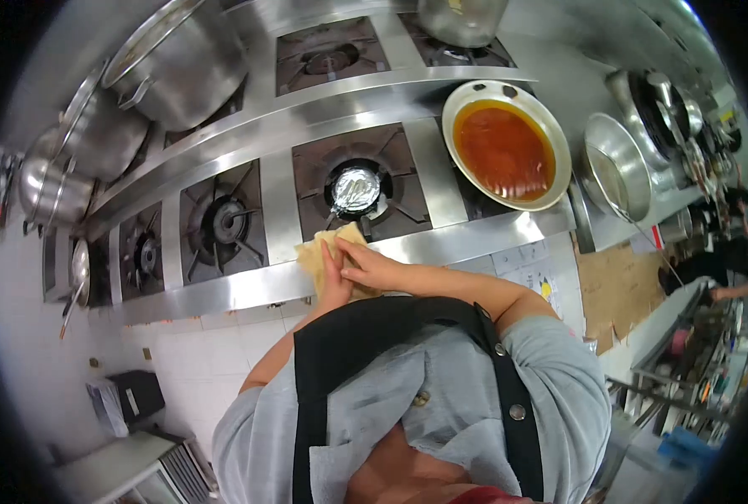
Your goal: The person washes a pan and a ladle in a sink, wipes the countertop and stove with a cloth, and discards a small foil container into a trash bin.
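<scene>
A yellowish cloth (313,256) is bunched at the front edge of the stove, just before the middle burner (357,186). My left hand (334,279) holds it from below, fingers pointing up along the cloth. From the right, my right hand (369,267) reaches across and presses the cloth against the left, the two hands touching. Part of the cloth is hidden behind my fingers. Crumpled foil lines the centre of that burner. To the right, a large oval pan (564,168) with orange-red liquid (504,151) sits over another burner.
Big steel pots (181,71) stand on the raised back row at left, and another pot (462,21) is at the back. A steel bowl (617,160) with a strainer lies right of the pan. A small pan (80,265) rests far left. Another person's arm (731,292) shows at far right.
</scene>
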`<action>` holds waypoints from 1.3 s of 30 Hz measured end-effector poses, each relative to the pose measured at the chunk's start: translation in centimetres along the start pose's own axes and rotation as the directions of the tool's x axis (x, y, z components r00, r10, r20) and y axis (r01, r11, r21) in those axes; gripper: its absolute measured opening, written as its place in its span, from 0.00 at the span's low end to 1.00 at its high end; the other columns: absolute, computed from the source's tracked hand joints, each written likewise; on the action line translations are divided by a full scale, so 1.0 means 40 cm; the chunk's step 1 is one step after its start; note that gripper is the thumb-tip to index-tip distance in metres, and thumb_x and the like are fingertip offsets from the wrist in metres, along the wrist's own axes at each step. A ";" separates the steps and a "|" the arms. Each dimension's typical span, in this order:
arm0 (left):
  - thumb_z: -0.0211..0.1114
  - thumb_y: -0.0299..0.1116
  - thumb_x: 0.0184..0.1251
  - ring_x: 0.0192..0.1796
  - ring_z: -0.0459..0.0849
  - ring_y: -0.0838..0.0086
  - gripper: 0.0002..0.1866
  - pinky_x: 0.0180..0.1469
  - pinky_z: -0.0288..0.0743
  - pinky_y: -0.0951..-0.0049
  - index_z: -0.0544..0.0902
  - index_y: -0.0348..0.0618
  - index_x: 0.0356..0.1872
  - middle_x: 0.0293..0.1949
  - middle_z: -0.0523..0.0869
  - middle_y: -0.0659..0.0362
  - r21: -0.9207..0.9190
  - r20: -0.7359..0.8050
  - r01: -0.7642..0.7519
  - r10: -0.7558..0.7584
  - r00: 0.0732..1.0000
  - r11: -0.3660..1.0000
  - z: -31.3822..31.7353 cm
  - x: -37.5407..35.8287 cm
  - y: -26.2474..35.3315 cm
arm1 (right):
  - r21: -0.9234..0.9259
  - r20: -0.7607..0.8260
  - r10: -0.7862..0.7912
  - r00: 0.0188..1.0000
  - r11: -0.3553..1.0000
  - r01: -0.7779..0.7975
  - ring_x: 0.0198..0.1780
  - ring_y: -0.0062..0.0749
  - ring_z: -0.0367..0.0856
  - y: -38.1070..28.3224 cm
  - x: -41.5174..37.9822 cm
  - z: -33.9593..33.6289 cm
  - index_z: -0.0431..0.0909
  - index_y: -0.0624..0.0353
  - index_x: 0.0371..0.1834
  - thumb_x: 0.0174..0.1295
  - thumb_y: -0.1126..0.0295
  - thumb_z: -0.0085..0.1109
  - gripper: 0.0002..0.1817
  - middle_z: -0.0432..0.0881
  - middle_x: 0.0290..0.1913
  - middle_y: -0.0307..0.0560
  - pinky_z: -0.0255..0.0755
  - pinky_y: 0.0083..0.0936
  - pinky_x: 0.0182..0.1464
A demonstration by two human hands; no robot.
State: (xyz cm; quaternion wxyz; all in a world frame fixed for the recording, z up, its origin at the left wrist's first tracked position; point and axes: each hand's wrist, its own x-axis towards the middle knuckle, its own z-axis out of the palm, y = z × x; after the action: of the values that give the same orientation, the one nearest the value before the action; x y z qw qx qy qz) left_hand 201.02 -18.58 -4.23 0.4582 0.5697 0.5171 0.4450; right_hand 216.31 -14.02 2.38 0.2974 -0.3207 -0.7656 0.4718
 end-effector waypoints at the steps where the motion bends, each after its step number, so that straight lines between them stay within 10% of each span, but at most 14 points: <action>1: 0.53 0.24 0.63 0.67 0.64 0.53 0.39 0.63 0.61 0.58 0.45 0.48 0.73 0.70 0.54 0.45 -0.187 -0.067 0.056 -0.069 0.995 0.981 -0.012 0.010 0.021 | 0.143 0.127 0.024 0.992 0.989 -0.042 0.72 0.50 0.53 0.034 -0.015 0.001 0.60 0.57 0.68 0.62 0.57 0.53 0.32 0.56 0.68 0.64 0.48 0.35 0.71; 3: 0.48 0.21 0.66 0.61 0.73 0.57 0.34 0.59 0.68 0.68 0.47 0.47 0.72 0.67 0.60 0.46 -0.549 -0.180 0.084 -0.216 0.960 0.832 -0.045 0.013 0.057 | -0.371 0.274 -0.059 0.960 0.914 0.162 0.72 0.50 0.51 0.068 -0.073 -0.003 0.62 0.55 0.67 0.61 0.55 0.54 0.32 0.56 0.68 0.62 0.48 0.39 0.71; 5: 0.46 0.20 0.64 0.54 0.77 0.63 0.33 0.54 0.71 0.71 0.49 0.45 0.71 0.62 0.65 0.47 -0.353 -0.259 0.078 -0.177 0.950 0.932 -0.081 -0.007 0.083 | -0.577 0.341 -0.107 0.934 0.760 0.298 0.71 0.53 0.51 0.062 -0.094 -0.009 0.67 0.53 0.64 0.57 0.53 0.57 0.31 0.58 0.68 0.60 0.49 0.49 0.69; 8: 0.44 0.13 0.56 0.46 0.79 0.70 0.30 0.49 0.74 0.73 0.62 0.42 0.63 0.51 0.74 0.53 -0.253 -0.373 0.093 -0.185 0.909 0.963 -0.084 -0.086 0.128 | -0.807 0.395 0.289 0.872 0.563 0.178 0.70 0.51 0.55 -0.037 -0.031 -0.003 0.69 0.55 0.59 0.52 0.52 0.61 0.32 0.61 0.66 0.61 0.46 0.54 0.68; 10: 0.43 0.13 0.57 0.43 0.80 0.71 0.27 0.49 0.74 0.74 0.67 0.40 0.60 0.47 0.77 0.54 -0.181 -0.425 0.155 -0.219 0.879 0.971 -0.086 -0.223 0.141 | -0.745 0.263 0.077 0.962 0.650 0.151 0.72 0.60 0.48 0.010 -0.016 0.062 0.65 0.51 0.64 0.50 0.49 0.62 0.37 0.54 0.70 0.63 0.39 0.65 0.66; 15: 0.48 0.18 0.60 0.38 0.82 0.74 0.18 0.45 0.76 0.74 0.77 0.42 0.50 0.39 0.83 0.57 0.092 -0.414 0.395 -0.325 0.850 0.914 -0.075 -0.423 0.197 | -0.819 0.374 0.169 0.912 0.521 0.240 0.71 0.77 0.28 -0.021 -0.018 0.115 0.44 0.33 0.74 0.50 0.37 0.59 0.50 0.32 0.73 0.69 0.31 0.72 0.64; 19: 0.50 0.22 0.60 0.43 0.83 0.66 0.18 0.48 0.76 0.69 0.77 0.43 0.50 0.41 0.84 0.55 0.150 -0.358 0.515 -0.439 0.824 0.844 -0.119 -0.527 0.192 | -0.804 0.416 0.252 0.874 0.552 0.223 0.71 0.75 0.27 -0.070 0.035 0.168 0.46 0.28 0.73 0.49 0.40 0.61 0.48 0.32 0.75 0.64 0.28 0.74 0.63; 25: 0.48 0.23 0.58 0.47 0.82 0.61 0.18 0.51 0.75 0.65 0.77 0.43 0.50 0.42 0.83 0.53 0.249 -0.341 0.483 -0.391 0.855 0.840 -0.270 -0.661 0.125 | -0.635 0.675 -0.142 0.724 0.388 0.668 0.74 0.62 0.36 -0.002 0.098 0.247 0.51 0.31 0.72 0.50 0.53 0.65 0.45 0.44 0.76 0.47 0.36 0.69 0.65; 39: 0.50 0.29 0.65 0.50 0.79 0.55 0.15 0.53 0.73 0.60 0.77 0.43 0.50 0.46 0.82 0.49 0.281 -0.517 0.637 -0.446 0.731 0.718 -0.720 -0.992 0.016 | -0.772 0.581 -0.094 0.808 0.250 0.584 0.74 0.61 0.40 -0.168 0.382 0.742 0.44 0.42 0.74 0.44 0.62 0.70 0.55 0.46 0.74 0.56 0.40 0.60 0.69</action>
State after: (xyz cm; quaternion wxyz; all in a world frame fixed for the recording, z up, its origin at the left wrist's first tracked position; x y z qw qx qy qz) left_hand 170.16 -56.38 0.38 0.3089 0.3685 0.8350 0.2675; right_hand 182.97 -20.36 -0.39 -0.0163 -0.1418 -0.9869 -0.0752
